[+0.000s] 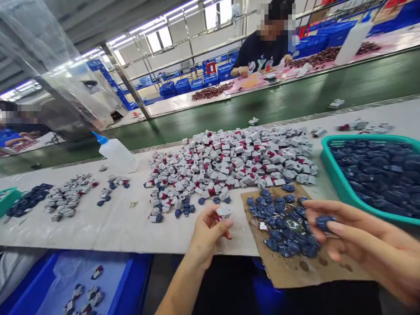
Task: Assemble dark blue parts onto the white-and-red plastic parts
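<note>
**A small piece pinched in each hand, beside a shiny sheet of blue parts**

The left hand (pixel 206 234) has its thumb and fingers drawn together on a grey piece (pixel 224 211), held just above the tabletop (pixel 131 227). The right hand (pixel 364 236) pinches a blue piece (pixel 324 222) between thumb and fingers, its other fingers loosely spread over the cardboard (pixel 278 273), which lies at three o'clock from the left hand.

Blue pieces crowd the cardboard amid a wet gloss; whether that is glue I cannot tell for sure. If the blue piece is coated too, it could slide from so light a pinch, or smear the fingers and then the grey piece. The spread fingers could also knock neighbouring parts, and the cardboard, jutting past the tabletop's near edge, could tip if leaned on.

At twelve to one o'clock from the left hand sits the pile (pixel 229 162) of grey and red parts, whose loose near edge could spill if brushed. At one o'clock from the right hand, the green basket (pixel 339 181) is heaped with dark blue parts. At eight o'clock from the left hand, the blue bin (pixel 138 278) holds a few grey, red and dark parts on a clear liner. The bottle (pixel 120 155), blue-tipped, leans at ten o'clock.
</note>
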Demonstrator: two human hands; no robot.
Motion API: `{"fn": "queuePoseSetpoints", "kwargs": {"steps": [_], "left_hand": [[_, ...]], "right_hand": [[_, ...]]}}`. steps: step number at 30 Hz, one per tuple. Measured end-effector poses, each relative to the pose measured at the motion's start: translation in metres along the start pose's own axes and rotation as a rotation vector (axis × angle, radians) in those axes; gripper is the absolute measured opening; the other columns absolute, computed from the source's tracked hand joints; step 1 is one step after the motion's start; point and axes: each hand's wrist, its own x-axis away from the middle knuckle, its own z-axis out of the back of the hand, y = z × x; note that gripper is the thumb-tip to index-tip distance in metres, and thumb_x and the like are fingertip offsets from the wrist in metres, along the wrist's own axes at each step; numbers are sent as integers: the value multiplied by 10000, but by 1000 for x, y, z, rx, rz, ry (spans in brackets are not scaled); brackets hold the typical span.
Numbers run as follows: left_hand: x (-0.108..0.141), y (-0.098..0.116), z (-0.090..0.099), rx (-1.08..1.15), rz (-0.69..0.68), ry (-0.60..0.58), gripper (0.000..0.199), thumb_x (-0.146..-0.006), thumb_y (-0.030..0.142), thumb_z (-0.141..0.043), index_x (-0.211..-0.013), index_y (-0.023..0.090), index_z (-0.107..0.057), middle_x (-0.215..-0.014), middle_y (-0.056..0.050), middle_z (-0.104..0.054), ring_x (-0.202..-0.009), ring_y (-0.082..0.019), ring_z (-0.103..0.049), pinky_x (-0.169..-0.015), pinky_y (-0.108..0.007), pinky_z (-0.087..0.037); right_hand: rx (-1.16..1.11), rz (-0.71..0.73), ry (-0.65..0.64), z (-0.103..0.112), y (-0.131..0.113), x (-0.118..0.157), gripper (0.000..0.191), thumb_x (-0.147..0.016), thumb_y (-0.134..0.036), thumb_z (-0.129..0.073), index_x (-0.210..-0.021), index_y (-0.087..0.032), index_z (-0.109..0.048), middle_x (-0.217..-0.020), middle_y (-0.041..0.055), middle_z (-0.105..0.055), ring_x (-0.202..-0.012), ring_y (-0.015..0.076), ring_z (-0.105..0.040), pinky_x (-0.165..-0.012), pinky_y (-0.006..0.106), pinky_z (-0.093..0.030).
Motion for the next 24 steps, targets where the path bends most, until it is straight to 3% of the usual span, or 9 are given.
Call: {"fn": "queuePoseSetpoints", "kwargs": {"steps": [2, 4, 8, 12, 16, 18, 21, 24], "left_hand": [[6, -14, -5, 24, 57, -37, 380, -525, 329, -868, -739, 143, -615, -631, 36, -511, -559, -64, -447, -445, -151, -460], [9, -19, -6, 35, 73, -66, 365, -543, 314, -865, -737, 135, -612, -636, 34, -510, -563, -61, -444, -457, -154, -475], [10, -18, -1, 75, 79, -80, 345, -566, 309, -859, -739, 134, -617, -649, 30, -523, -570, -60, -446, -473, -160, -492], [9, -20, -2, 66, 64, -77, 405, -547, 331, -869, -850, 135, -684, -721, 4, -584, -640, -84, -511, -524, -183, -528], [7, -24, -2, 48, 49, -89, 375, -595, 363, -842, -880, 150, -724, -749, -11, -607, -684, -93, -531, -567, -193, -554], [6, -24, -1, 50, 55, -105, 343, -608, 348, -837, -876, 160, -732, -736, -8, -610, -683, -91, -535, -571, -193, -560], [5, -23, 1, 58, 66, -126, 318, -619, 321, -834, -883, 174, -735, -734, -3, -621, -678, -89, -547, -571, -192, -564], [5, -22, 1, 52, 83, -136, 312, -614, 310, -837, -877, 176, -735, -736, 0, -634, -655, -85, -557, -572, -198, -567]], "right_hand": [[-86, -87, -138, -18, -8, 7, 582, -616, -597, -743, -1062, -238, -643, -770, 42, -582, -577, 145, -531, -496, 226, -497], [-96, -109, -164, -29, -12, 9, 590, -638, -593, -744, -1084, -224, -630, -713, 18, -549, -558, 119, -505, -519, 201, -490], [-70, -135, -38, -26, -8, 3, 593, -525, -537, -831, -1001, -222, -672, -744, 21, -583, -613, 121, -534, -546, 157, -502], [-76, -104, 60, -19, -1, -1, 573, -476, -531, -849, -949, -238, -711, -972, 64, -650, -682, 140, -586, -569, 142, -522], [77, 86, -68, -20, 1, 4, 541, -736, -570, -685, -1146, -232, -581, -822, 77, -647, -566, 145, -555, -495, 214, -511], [284, 213, -74, -17, 5, 4, 433, -809, -551, -614, -1094, -229, -561, -765, 58, -630, -549, 154, -556, -455, 233, -481], [692, 477, -95, -7, 12, 0, 293, -874, -501, -538, -953, -240, -646, -843, 49, -642, -655, 176, -604, -523, 262, -494], [936, 689, -92, 2, 18, -7, 292, -946, -403, -427, -1034, -249, -659, -919, 46, -638, -749, 183, -625, -605, 283, -503]]}}
